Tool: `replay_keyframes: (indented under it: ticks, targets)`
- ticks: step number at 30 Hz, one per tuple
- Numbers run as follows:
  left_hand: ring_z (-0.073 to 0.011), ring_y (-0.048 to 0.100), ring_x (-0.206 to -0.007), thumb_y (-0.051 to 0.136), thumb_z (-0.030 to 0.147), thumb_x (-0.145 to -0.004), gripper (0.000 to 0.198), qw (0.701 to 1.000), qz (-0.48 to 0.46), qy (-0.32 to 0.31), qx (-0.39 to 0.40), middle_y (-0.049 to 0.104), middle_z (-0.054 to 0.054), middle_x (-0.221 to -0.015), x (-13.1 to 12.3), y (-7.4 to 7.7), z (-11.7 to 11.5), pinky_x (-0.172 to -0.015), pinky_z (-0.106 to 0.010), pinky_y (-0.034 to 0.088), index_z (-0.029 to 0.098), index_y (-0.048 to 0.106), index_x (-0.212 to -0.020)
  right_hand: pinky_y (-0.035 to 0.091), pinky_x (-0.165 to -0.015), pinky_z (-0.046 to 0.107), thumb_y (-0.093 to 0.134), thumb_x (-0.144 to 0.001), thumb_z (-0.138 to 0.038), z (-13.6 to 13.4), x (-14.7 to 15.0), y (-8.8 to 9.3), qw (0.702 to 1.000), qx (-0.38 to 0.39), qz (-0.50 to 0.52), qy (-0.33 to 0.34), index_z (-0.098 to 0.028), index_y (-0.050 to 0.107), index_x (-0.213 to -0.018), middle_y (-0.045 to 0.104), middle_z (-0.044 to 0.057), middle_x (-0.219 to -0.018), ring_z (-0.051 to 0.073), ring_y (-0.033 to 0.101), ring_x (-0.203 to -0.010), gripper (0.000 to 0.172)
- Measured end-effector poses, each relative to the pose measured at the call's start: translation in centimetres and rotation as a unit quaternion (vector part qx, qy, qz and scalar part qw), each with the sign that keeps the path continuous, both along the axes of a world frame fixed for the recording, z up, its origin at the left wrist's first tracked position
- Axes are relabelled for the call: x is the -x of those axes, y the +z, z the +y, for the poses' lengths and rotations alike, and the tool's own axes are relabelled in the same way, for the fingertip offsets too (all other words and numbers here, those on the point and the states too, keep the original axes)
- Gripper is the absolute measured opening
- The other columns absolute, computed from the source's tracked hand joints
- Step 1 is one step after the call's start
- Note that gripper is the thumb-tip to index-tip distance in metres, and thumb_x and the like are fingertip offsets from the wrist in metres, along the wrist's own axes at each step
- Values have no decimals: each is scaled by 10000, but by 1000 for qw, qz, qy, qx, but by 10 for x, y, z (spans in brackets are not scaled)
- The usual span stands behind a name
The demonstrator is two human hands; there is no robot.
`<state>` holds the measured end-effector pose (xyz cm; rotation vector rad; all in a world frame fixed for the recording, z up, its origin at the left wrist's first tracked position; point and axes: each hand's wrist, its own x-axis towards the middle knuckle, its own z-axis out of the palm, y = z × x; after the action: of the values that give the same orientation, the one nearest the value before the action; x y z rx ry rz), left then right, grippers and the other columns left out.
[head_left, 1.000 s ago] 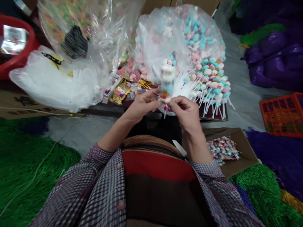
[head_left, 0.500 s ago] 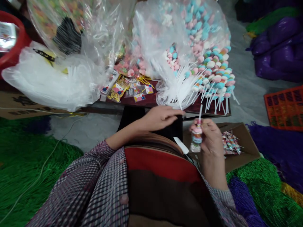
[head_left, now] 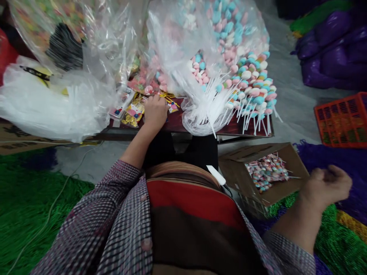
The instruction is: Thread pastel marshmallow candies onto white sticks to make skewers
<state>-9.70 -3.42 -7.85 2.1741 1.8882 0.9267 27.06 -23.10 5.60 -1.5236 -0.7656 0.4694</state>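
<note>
My left hand rests palm down at the table's front, its fingers bent onto small printed plastic bags; its fingertips are hidden. Beside it are gold twist ties and a printed packet. My right hand is held out past the right side of a cardboard box, slightly blurred, its fingers loosely curled and nothing visible in them. Wrapped candy sticks lie heaped in that box. Skewered pastel candies are stacked at the table's right end, their white sticks pointing forward.
Large clear bags of candy cover the back of the table. A pile of clear plastic bags bulges over its left front edge. An orange crate and purple bundles stand at right. Green strands cover the floor at left.
My right hand has let go of the wrapped candy stick and moved right, beyond the box. My left hand has moved left and forward onto the small printed bags. The view has shifted slightly.
</note>
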Motion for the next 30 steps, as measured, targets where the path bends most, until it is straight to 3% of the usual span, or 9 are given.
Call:
replay_keyframes:
  ticks: [4,6,8,10,14,17,21,25,30]
  targets:
    - [-315,608,-1012,665,188,-844,92,1000,-17,-2,10,714,-133,-977,2,5,2,-949,-486,451,232,626,-773,613,-709,462,847,-768,-444,20,18,-21,997,-44,-41,-58,-357,801,-766,796,101,-832,268,788,-784,98]
    - [-294,622,-987,651,221,-875,100,998,-54,-24,19,724,-109,-969,5,13,0,-939,-466,454,252,619,-786,612,-733,381,851,-769,-309,30,36,-33,995,-70,-57,-31,-338,821,-727,777,55,-758,174,735,-663,59]
    - [-261,644,-993,624,272,-923,82,991,-113,-70,14,742,-85,-999,6,22,-4,-952,-433,461,266,628,-842,626,-788,375,775,-853,-292,43,62,-41,992,-23,-17,126,-313,835,-888,805,32,-878,165,755,-737,73]
    - [-234,661,-1001,606,342,-961,98,978,-171,-122,-4,749,-68,-1022,6,29,-8,-966,-402,461,272,636,-899,634,-799,386,743,-895,-377,65,94,-45,970,11,-10,244,-287,815,-979,805,28,-949,170,754,-787,143]
    - [-224,645,-930,598,459,-980,223,966,-187,-176,-38,714,-46,-898,-4,36,-17,-947,-387,445,256,648,-902,590,-878,362,775,-850,-480,123,151,-51,936,-8,-62,346,-237,765,-1083,774,42,-1102,191,722,-981,337]
    - [-207,622,-903,602,467,-980,245,961,-177,-206,-44,697,-36,-878,-12,41,-20,-914,-363,446,236,678,-948,552,-836,321,802,-806,-475,154,173,-57,920,26,-62,387,-188,745,-993,744,13,-934,166,682,-885,347]
    - [-168,603,-800,707,383,-902,229,955,-223,-197,19,674,-5,-803,-12,48,-22,-828,-309,454,199,705,-1038,478,-701,266,726,-858,-456,163,174,-63,929,62,-27,364,-177,678,-797,625,-39,-698,115,571,-681,289]
    - [-139,542,-712,684,352,-874,174,934,-285,-178,124,637,7,-748,-10,53,-24,-700,-266,417,184,674,-833,413,-670,262,696,-866,-581,157,168,-69,941,61,-59,327,-203,591,-725,534,-57,-646,106,484,-650,417]
    - [-128,446,-625,545,460,-948,377,930,-294,-180,132,497,27,-626,-15,61,-28,-622,-268,348,211,514,-666,347,-640,271,528,-906,-729,148,174,-72,951,56,-55,301,-232,402,-613,357,-59,-606,107,389,-639,591]
